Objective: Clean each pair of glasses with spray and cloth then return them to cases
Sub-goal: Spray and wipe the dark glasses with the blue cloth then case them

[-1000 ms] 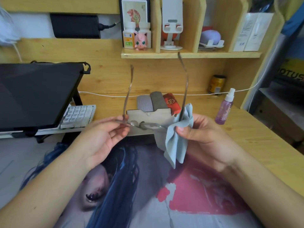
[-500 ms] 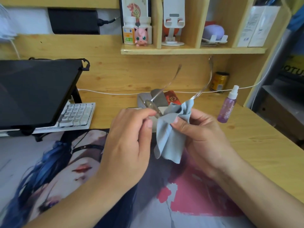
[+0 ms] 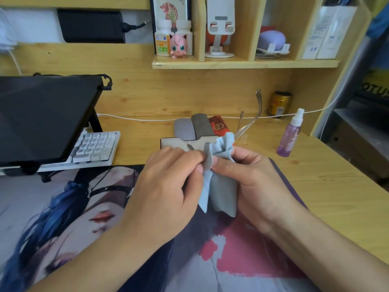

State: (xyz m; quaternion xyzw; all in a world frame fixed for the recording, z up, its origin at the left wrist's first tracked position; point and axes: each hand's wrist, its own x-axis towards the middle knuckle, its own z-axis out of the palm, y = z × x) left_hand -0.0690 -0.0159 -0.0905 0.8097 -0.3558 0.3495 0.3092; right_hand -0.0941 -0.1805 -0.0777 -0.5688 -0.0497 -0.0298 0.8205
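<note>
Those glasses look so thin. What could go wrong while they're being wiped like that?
The left hand and right hand squeeze the glasses inside the cloth; too much pressure might bend the frame. The arms stick out toward the spray bottle, so a wide swing might topple it.

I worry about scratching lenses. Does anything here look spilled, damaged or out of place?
Nothing stands out. The spray bottle stands upright on the desk, and both hands hold the glasses in the blue cloth.
</note>
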